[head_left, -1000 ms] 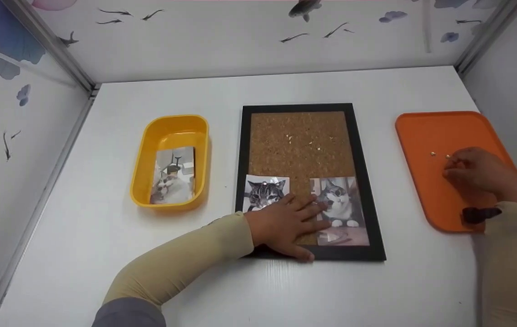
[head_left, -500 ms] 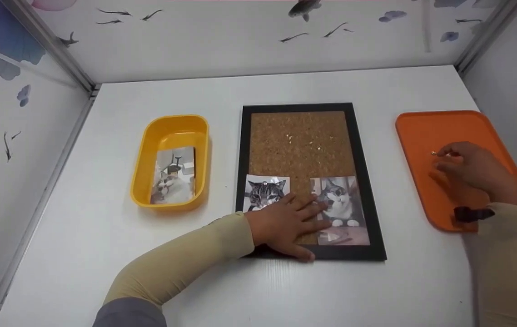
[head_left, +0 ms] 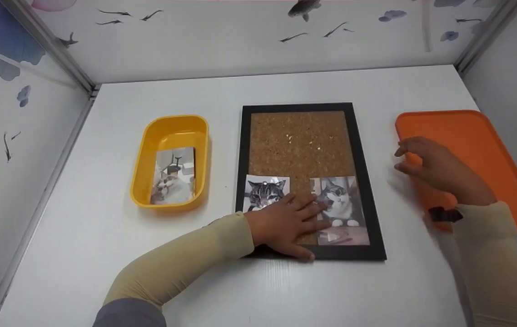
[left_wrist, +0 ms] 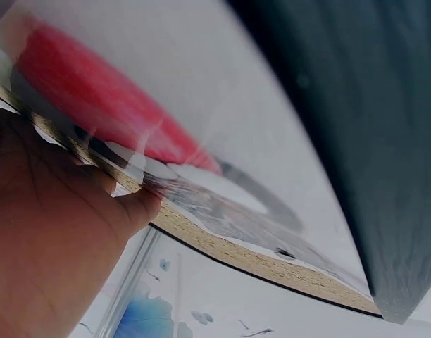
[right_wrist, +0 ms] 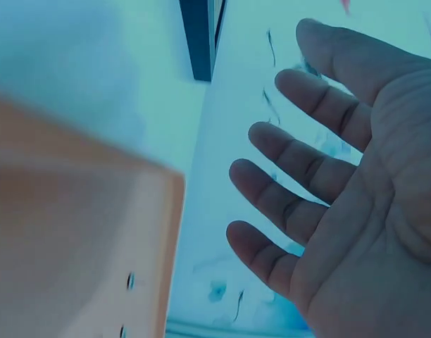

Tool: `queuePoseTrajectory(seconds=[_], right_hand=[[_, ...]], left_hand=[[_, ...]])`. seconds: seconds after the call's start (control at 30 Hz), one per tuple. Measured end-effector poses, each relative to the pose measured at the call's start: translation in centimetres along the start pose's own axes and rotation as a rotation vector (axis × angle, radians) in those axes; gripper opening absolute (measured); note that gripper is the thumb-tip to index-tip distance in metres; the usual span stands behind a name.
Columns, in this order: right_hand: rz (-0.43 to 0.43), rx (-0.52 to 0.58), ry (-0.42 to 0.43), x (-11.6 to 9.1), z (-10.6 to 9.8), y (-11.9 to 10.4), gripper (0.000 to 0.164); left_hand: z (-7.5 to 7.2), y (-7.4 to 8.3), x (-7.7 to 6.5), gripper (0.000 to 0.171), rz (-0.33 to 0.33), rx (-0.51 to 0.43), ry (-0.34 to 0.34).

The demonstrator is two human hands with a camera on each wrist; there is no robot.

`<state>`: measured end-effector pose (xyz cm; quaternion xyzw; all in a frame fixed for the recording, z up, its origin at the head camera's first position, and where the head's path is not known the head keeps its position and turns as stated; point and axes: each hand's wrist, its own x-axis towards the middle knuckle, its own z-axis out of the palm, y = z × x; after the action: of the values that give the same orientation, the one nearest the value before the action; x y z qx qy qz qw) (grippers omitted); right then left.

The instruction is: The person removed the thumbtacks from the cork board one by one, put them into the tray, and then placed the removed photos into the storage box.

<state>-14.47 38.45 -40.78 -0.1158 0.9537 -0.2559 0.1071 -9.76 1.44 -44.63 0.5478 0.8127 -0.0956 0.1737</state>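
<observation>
We're looking down on a white table (head_left: 222,286), and the left hand (head_left: 281,225) is planted palm down on the cork board (head_left: 281,156), its fingers straight and spread. We see its thumb laid across the bottom rail of the black frame (head_left: 362,181), nearest the person. Its fingertips touch the left edge of the photo of a grey-and-white cat (head_left: 342,211), while the hand and wrist cover the lower part of the tabby photo (head_left: 258,195). Both photos lie side by side on the lower half of the board, and bright specks dot the cork above them.

Over on the right, we find the right hand (head_left: 440,168) hanging above the left edge of the orange tray (head_left: 476,141), fingertips reaching past the rim over bare table. The right wrist view gives us its fingers loosely extended and the thumb held away from them. We also pick out two small marks (right_wrist: 130,280) in that tray; they may be pins, but they're too blurred for us to be sure.

To the left of the board, well apart from it, we have the yellow bin (head_left: 181,129) with another cat photo (head_left: 174,175) inside. Beige sleeves (head_left: 186,263) cover both forearms.
</observation>
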Motion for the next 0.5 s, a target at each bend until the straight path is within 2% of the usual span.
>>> queuePoseTrajectory(seconds=[0.2, 0.3, 0.5], right_hand=[[-0.118, -0.103, 0.001, 1.0, 2.0, -2.0, 0.022], [-0.167, -0.151, 0.017, 1.4, 3.0, -2.9, 0.021], [-0.257, -0.161, 0.009, 1.7, 4.2, -4.2, 0.014]], left_hand=[[0.1, -0.1, 0.0, 0.088, 0.004, -0.006, 0.008], [0.1, -0.1, 0.0, 0.088, 0.003, -0.006, 0.008], [0.0, -0.1, 0.0, 0.088, 0.002, -0.001, 0.008]])
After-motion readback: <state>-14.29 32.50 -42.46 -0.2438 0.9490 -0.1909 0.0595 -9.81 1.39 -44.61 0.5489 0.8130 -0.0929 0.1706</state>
